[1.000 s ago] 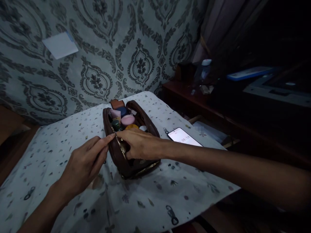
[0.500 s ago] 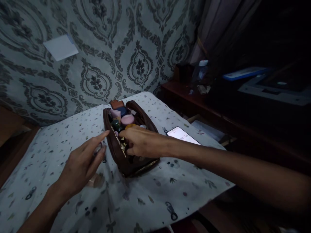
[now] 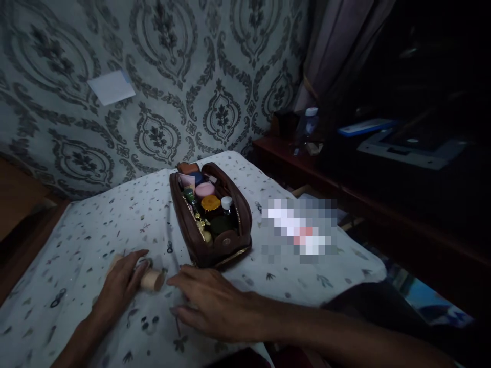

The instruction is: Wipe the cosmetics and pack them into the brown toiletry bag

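My left hand (image 3: 121, 278) is low over the cloth, its thumb and fingers closed around a small greyish, shiny thing that I cannot make out. Right by it lies a beige cylinder (image 3: 152, 280), partly covered by the hand. Another beige patch shows behind the knuckles. My right hand (image 3: 205, 301) hovers in front of the bag with fingers apart and nothing in them. The brown zip bag (image 3: 184, 227) gapes at the top. Inside it are a pink round container (image 3: 205, 190), a yellow-lidded jar (image 3: 210, 203), a white-capped bottle (image 3: 227, 204) and several other items.
A patterned white cloth (image 3: 126, 204) covers the table. Right of the bag, a pixelated patch hides what lies there. A dark red shelf (image 3: 268, 145) with a clear bottle (image 3: 308, 125) stands at the back right. White paper (image 3: 112, 88) hangs on the wall.
My right hand has come out of the bag, toward me, and its fingers are apart. My left hand has moved away from the bag's side, down beside the beige cylinder. The view has shifted slightly.
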The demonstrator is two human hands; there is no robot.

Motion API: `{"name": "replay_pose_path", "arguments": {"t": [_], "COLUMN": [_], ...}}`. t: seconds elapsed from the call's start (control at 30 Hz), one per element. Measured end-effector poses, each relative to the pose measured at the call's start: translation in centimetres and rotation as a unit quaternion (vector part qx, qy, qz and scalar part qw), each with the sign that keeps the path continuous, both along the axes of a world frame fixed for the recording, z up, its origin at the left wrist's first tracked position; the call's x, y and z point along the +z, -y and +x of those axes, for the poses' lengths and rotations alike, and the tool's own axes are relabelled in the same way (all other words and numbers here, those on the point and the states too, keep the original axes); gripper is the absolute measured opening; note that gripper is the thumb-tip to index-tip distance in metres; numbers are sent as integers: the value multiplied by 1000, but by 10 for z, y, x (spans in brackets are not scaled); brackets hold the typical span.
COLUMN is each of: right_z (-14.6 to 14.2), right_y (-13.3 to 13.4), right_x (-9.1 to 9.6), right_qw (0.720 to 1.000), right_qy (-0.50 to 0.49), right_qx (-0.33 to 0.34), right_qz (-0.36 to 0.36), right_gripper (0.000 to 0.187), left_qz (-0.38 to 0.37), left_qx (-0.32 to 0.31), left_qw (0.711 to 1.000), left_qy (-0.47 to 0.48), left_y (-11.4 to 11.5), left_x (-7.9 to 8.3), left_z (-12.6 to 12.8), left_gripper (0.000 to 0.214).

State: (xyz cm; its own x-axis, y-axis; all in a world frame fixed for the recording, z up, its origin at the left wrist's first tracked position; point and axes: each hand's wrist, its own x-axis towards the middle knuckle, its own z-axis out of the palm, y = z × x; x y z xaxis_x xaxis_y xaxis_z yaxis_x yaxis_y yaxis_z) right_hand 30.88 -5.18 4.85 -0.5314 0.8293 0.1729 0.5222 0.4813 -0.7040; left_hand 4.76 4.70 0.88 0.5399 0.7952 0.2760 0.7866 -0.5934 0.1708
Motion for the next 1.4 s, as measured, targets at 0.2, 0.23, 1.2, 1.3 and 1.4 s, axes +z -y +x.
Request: {"name": "replay_pose_path", "arguments": {"t": [0.2, 0.23, 1.2, 1.3, 1.4], "right_z": [-52, -58, -93, -93, -94], "right_y": [-25, -28, -67, -72, -76], "right_x": [-28, -31, -76, -81, -86], "right_qw": [991, 989, 991, 989, 990], "right_qy": [123, 133, 13, -6, -15], "right_qx": [-58, -69, -124, -129, -120], "right_qz": [-3, 8, 54, 68, 76], "right_gripper": [36, 34, 16, 17, 21], "left_qz": [64, 68, 57, 71, 57], "left_qx": [22, 20, 208, 217, 217], "left_qw": [996, 995, 930, 921, 929], "left_qy": [65, 75, 297, 315, 295], "left_y": [-9, -10, -14, -15, -12], "left_x": [-26, -29, -10, -10, -14], "left_z": [-2, -3, -28, -36, -39], "left_gripper": [41, 43, 27, 27, 30]}}
